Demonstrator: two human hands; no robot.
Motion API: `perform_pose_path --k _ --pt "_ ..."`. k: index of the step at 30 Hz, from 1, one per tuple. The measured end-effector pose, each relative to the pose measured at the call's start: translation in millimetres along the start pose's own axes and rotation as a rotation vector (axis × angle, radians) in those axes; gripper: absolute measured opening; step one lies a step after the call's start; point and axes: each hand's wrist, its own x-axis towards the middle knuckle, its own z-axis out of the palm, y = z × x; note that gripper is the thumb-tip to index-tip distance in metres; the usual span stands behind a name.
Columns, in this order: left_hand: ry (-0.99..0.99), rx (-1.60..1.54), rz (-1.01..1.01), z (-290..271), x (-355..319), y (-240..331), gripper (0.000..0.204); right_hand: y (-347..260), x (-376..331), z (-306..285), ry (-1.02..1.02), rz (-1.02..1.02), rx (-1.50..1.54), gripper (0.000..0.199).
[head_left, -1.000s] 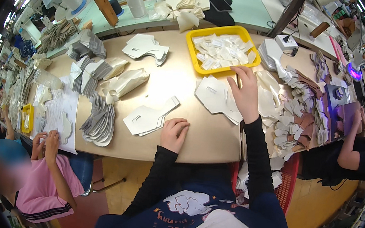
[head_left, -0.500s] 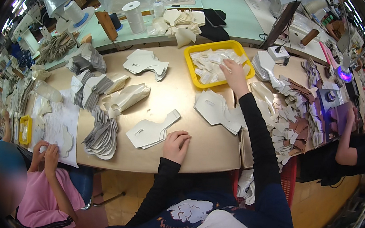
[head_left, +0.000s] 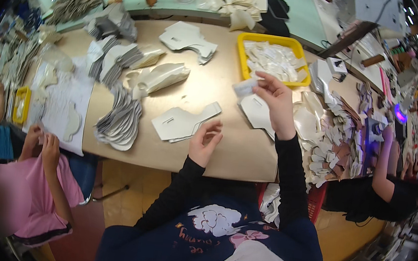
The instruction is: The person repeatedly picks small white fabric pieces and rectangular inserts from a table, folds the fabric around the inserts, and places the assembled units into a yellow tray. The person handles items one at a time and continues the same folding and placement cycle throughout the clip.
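Note:
My right hand [head_left: 278,106] is raised above the table, pinching a small whitish, slightly see-through piece [head_left: 243,88] between thumb and fingers. Just behind it stands a yellow tray [head_left: 241,58] filled with similar small white pieces [head_left: 274,58]. Partly covered by that hand and wrist is a stack of off-white cut panels [head_left: 256,111]. My left hand [head_left: 203,144] hovers with bent fingers and thumb apart, holding nothing. It is beside another small stack of off-white panels with a slot [head_left: 181,123].
Fanned grey-white panels [head_left: 119,120] and a cream bundle [head_left: 161,78] lie to the left. More panels [head_left: 188,41] are at the back. Scraps [head_left: 331,144] are heaped on the right. A co-worker in pink [head_left: 52,195] sits at left; another person's arm [head_left: 384,166] is at right.
My right hand has come out of the yellow tray toward me with a small whitish piece. My left hand has lifted slightly, its fingers more spread. The whole view has shifted.

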Motion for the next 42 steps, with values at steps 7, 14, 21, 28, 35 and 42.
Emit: perform_pose_path --k 7,14,21,28,35,42 --pt "0.047 -0.107 -0.049 -25 36 54 0.030 2 -28 61 -0.264 0.054 -0.186 0.039" --pt "-0.049 -0.056 -0.019 -48 43 66 0.021 0 -32 62 -0.220 0.221 -0.055 0.024" --pt "0.078 0.606 0.493 -30 45 77 0.028 -2 -37 61 -0.198 0.197 -0.145 0.014" --pt "0.012 0.697 0.661 -15 49 74 0.037 -3 -49 59 -0.116 0.195 -0.045 0.012" --pt "-0.122 0.693 0.675 -16 55 74 0.029 -6 -56 47 -0.167 0.168 -0.069 0.014" --pt "-0.114 0.662 0.444 -10 45 55 0.019 18 -64 30 -0.008 0.103 -0.244 0.013"
